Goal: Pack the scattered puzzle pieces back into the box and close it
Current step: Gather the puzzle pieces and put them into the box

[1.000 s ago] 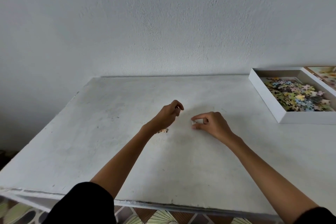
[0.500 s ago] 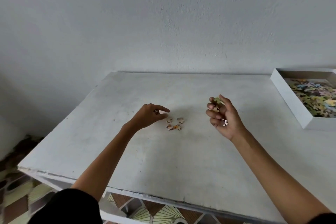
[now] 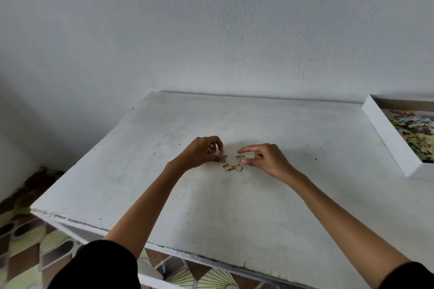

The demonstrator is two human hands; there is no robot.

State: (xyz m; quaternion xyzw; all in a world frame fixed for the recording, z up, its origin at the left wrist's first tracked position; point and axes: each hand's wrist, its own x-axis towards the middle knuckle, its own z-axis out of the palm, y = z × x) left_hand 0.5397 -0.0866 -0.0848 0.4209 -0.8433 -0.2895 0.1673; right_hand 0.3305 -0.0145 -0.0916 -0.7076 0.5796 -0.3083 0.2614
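Observation:
A few small puzzle pieces point(image 3: 233, 167) lie together in the middle of the white table point(image 3: 234, 206). My left hand point(image 3: 202, 153) is just left of them and pinches one pale piece point(image 3: 223, 154) between thumb and fingers. My right hand point(image 3: 265, 158) is just right of the group, its thumb and forefinger closing round another piece point(image 3: 240, 157) that lies on the table. The open white box point(image 3: 387, 135) stands at the right edge of the view, with several colourful pieces inside.
A white wall stands right behind the table. The table's front edge point(image 3: 164, 245) runs across the bottom, with a patterned floor point(image 3: 35, 237) below and to the left. Bare tabletop lies between the pieces and the box.
My right hand came down from a raised, palm-up hold to the pieces on the table. My left hand closed on one piece. The view has shifted left, so less of the box shows.

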